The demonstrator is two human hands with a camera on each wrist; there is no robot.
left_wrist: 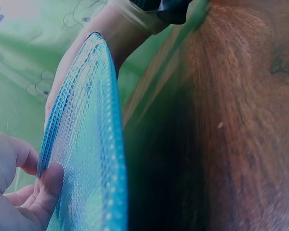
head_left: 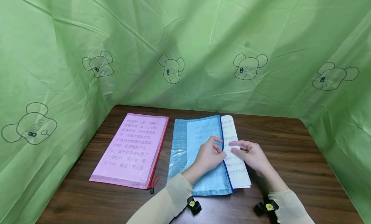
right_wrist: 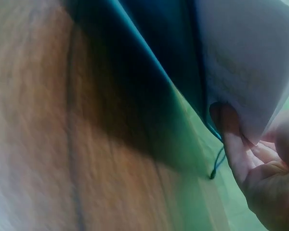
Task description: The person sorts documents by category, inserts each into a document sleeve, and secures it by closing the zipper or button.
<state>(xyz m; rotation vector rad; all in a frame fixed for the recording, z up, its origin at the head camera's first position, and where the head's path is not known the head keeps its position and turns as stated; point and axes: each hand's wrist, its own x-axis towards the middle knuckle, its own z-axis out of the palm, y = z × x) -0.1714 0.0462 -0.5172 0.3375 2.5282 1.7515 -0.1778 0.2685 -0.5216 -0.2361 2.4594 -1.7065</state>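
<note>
A translucent blue mesh zipper pouch [head_left: 213, 183] lies in front of me, a stack of printed white paper [head_left: 236, 177] partly inside it and jutting out past its dark blue right edge. My left hand [head_left: 206, 156] pinches the pouch near that opening; in the left wrist view its thumb and fingers [left_wrist: 50, 185] hold the mesh edge. The right hand [head_left: 255, 155] grips the paper's outer side, with a finger [right_wrist: 231, 134] across the sheets in the right wrist view. A small zip cord [right_wrist: 216, 166] dangles from the pouch corner there.
To the left on the brown wooden table [head_left: 290, 146] lies a pink zipper pouch [head_left: 127, 150] with a page of writing showing through and a red zip edge. Green curtain [head_left: 203, 31] with bear drawings hangs behind and at both sides.
</note>
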